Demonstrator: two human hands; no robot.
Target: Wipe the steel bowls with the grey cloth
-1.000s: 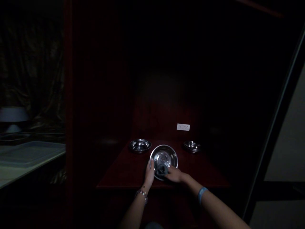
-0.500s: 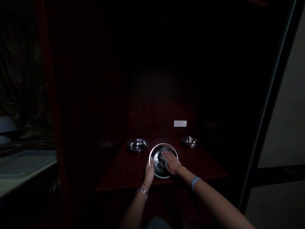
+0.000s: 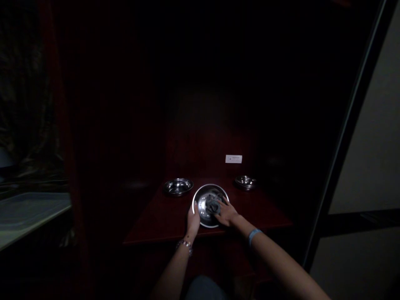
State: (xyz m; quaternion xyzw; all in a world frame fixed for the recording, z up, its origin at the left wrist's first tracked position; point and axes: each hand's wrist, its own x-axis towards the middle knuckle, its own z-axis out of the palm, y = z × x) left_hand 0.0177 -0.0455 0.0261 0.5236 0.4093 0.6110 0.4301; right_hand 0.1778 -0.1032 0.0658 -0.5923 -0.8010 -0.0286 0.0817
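Observation:
A shiny metal bowl (image 3: 203, 194) is tilted toward me above the front of a dark red shelf (image 3: 150, 225). My left hand (image 3: 193, 221) grips its left rim, thumb on the inside. Inside the bowl lies a crumpled dark grey cloth (image 3: 213, 206). My right hand (image 3: 226, 212) reaches in from the right side, its fingers on the cloth's right edge. The fingers are partly spread, with the fingertips against the cloth.
One metal dish (image 3: 178, 187) rests at the back left of the shelf, and stacked metal bowls (image 3: 246, 182) at the back right. A white socket (image 3: 233, 159) is on the back wall. A translucent lid or tray (image 3: 34, 208) lies far left.
My right hand's fingers have shifted from lying flat over the cloth to its right edge, and the cloth is more bunched. The whole view has shifted slightly.

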